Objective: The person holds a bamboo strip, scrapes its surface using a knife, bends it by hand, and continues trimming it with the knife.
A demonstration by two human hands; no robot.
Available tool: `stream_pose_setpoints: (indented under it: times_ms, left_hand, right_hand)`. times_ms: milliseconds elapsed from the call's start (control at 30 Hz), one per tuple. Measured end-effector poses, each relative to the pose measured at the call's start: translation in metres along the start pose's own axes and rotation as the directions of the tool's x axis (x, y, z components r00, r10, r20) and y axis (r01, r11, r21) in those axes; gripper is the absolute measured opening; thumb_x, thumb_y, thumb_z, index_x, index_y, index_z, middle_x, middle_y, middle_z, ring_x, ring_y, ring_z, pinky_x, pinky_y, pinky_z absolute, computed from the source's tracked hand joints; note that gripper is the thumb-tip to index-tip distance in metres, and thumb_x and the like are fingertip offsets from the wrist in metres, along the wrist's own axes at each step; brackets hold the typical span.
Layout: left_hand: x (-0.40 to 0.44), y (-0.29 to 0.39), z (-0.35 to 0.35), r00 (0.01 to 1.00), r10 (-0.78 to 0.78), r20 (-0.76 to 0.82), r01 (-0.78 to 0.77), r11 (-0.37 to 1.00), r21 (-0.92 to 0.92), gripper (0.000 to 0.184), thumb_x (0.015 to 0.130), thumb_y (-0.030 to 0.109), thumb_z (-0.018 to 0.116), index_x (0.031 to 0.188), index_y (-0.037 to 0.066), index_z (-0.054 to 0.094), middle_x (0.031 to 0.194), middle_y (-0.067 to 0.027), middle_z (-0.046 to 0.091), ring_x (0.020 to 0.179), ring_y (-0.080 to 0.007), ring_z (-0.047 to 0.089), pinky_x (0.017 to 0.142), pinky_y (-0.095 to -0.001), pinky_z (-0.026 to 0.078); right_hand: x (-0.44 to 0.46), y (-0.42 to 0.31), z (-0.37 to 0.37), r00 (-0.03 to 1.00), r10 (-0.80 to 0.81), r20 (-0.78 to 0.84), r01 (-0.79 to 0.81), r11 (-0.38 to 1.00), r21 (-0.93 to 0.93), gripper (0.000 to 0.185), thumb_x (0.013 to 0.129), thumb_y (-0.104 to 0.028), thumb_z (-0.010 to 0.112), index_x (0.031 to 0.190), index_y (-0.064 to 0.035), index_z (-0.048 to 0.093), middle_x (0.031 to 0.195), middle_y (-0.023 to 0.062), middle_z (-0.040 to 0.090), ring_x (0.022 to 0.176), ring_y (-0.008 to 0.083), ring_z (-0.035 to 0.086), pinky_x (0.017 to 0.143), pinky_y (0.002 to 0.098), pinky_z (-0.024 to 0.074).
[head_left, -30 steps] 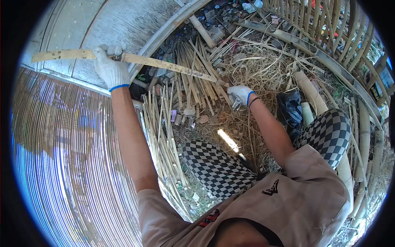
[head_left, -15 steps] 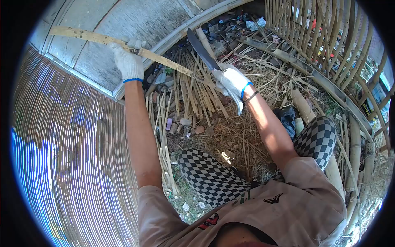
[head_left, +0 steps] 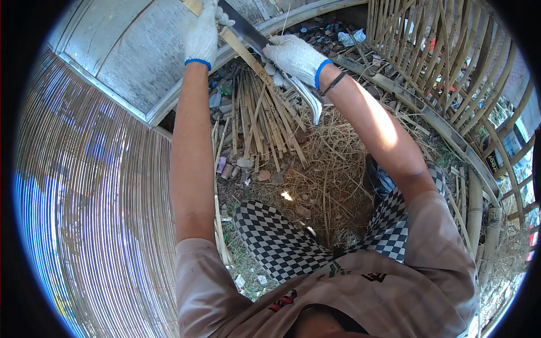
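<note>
My left hand [head_left: 202, 35], in a white knit glove with a blue cuff, is closed around a flat bamboo strip [head_left: 245, 56] near the top of the view. The strip slants down to the right and passes close to my other glove. Also gloved, my right hand [head_left: 298, 59] grips a machete [head_left: 243, 26] by its handle, whose curved, shiny end shows below the glove. Its dark blade points up and left, lying alongside the strip, with its tip near the fingers of my left hand. Whether blade and strip touch, I cannot tell.
Split bamboo strips [head_left: 256, 121] lie piled ahead on rubble. Dry shavings [head_left: 338, 163] cover the ground before my checkered trousers. A slatted bamboo fence [head_left: 445, 62] stands to the right, a pale panel [head_left: 135, 56] at upper left, and a slatted screen [head_left: 101, 197] at left.
Both hands have moved forward, toward the top of the view. The machete blade has swung left and now lies by my left hand, and the bamboo strip slants more steeply.
</note>
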State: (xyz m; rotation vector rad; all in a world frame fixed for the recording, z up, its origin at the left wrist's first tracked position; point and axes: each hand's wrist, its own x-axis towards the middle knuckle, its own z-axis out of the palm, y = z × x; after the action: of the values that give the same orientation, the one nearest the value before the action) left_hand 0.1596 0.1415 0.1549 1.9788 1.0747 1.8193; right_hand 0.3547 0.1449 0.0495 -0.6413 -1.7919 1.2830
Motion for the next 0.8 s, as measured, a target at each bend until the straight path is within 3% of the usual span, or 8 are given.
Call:
stream_pose_setpoints:
  times_ms: [33,200,300,400,433,467,533,800]
  left_hand:
    - [0.000,-0.001,0.015,0.995,0.007,-0.102,-0.012,0.999,-0.048,0.035,0.106,0.035,0.056,0.089,0.004,0.060,0.076,-0.0072,0.059,0.063,-0.0195,0.057,0.061,-0.0379,0.053]
    - [0.009,-0.007,0.036,0.964,-0.250,-0.093,0.225,0.949,-0.219,0.034,0.107,0.040,0.054,0.089,0.012,0.055,0.071,-0.0002,0.050,0.061,-0.0148,0.053,0.056,-0.0306,0.048]
    - [0.012,-0.007,0.050,0.977,-0.205,-0.065,0.174,0.930,-0.323,0.039,0.107,0.044,0.052,0.078,0.018,0.049,0.063,0.0023,0.043,0.049,-0.0113,0.043,0.046,-0.0300,0.039]
    - [0.027,-0.025,0.047,0.971,-0.236,0.041,0.229,0.866,-0.444,0.044,0.106,0.047,0.053,0.070,0.023,0.043,0.055,0.0063,0.036,0.041,-0.0101,0.034,0.039,-0.0287,0.030]
    - [0.019,-0.010,0.061,0.968,-0.249,-0.031,0.213,0.881,-0.422,0.048,0.105,0.050,0.054,0.066,0.026,0.038,0.051,0.0090,0.031,0.037,-0.0089,0.029,0.036,-0.0278,0.024]
    - [0.018,-0.005,0.068,0.969,-0.238,-0.063,0.195,0.898,-0.394,0.048,0.104,0.051,0.054,0.066,0.026,0.039,0.051,0.0088,0.031,0.037,-0.0089,0.029,0.036,-0.0279,0.024]
    - [0.016,-0.003,0.076,0.970,-0.212,-0.120,0.163,0.930,-0.329,0.047,0.104,0.053,0.055,0.067,0.026,0.041,0.052,0.0084,0.032,0.038,-0.0089,0.031,0.037,-0.0280,0.025]
    - [0.018,-0.009,0.087,0.907,-0.225,-0.355,0.194,0.974,-0.119,0.054,0.100,0.066,0.049,0.075,0.020,0.057,0.052,0.0041,0.040,0.042,-0.0128,0.040,0.039,-0.0296,0.031]
  right_hand:
    - [0.012,0.006,-0.003,1.000,-0.020,0.002,0.020,0.997,-0.070,0.022,0.101,-0.021,0.052,0.101,-0.0009,0.061,0.066,0.0039,0.061,0.049,0.0151,0.058,0.046,0.0313,0.0491]
    - [0.035,0.023,-0.011,0.988,-0.151,-0.032,0.127,0.912,-0.391,0.027,0.101,-0.023,0.052,0.099,0.0022,0.061,0.067,0.0086,0.060,0.057,0.0185,0.061,0.053,0.0343,0.0501]
    - [0.013,-0.006,-0.023,0.994,-0.096,-0.061,0.061,0.905,-0.422,0.037,0.094,-0.026,0.050,0.108,0.0055,0.066,0.089,0.0289,0.070,0.080,0.0407,0.072,0.080,0.0492,0.0568]
    - [0.009,-0.005,-0.034,0.984,-0.119,-0.133,0.058,0.917,-0.394,0.038,0.096,-0.025,0.049,0.114,0.0053,0.062,0.089,0.0296,0.069,0.085,0.0414,0.072,0.079,0.0487,0.0571]
    - [0.013,0.009,-0.036,0.958,-0.243,-0.153,0.118,0.819,-0.562,0.038,0.097,-0.025,0.048,0.116,0.0040,0.061,0.091,0.0287,0.069,0.090,0.0407,0.072,0.081,0.0483,0.0566]
    - [0.016,0.025,-0.035,0.954,-0.246,-0.171,0.099,0.798,-0.595,0.031,0.101,-0.026,0.051,0.110,0.0018,0.061,0.072,0.0109,0.063,0.064,0.0200,0.063,0.059,0.0361,0.0519]
    - [0.002,0.021,-0.037,0.995,-0.040,-0.094,0.006,0.941,-0.338,0.030,0.102,-0.025,0.050,0.111,0.0009,0.060,0.073,0.0093,0.063,0.061,0.0183,0.062,0.057,0.0339,0.0513]
    - [0.012,0.029,-0.033,0.940,-0.269,-0.211,0.134,0.858,-0.495,0.030,0.103,-0.025,0.047,0.107,0.0012,0.060,0.072,0.0123,0.062,0.059,0.0210,0.062,0.060,0.0367,0.0515]
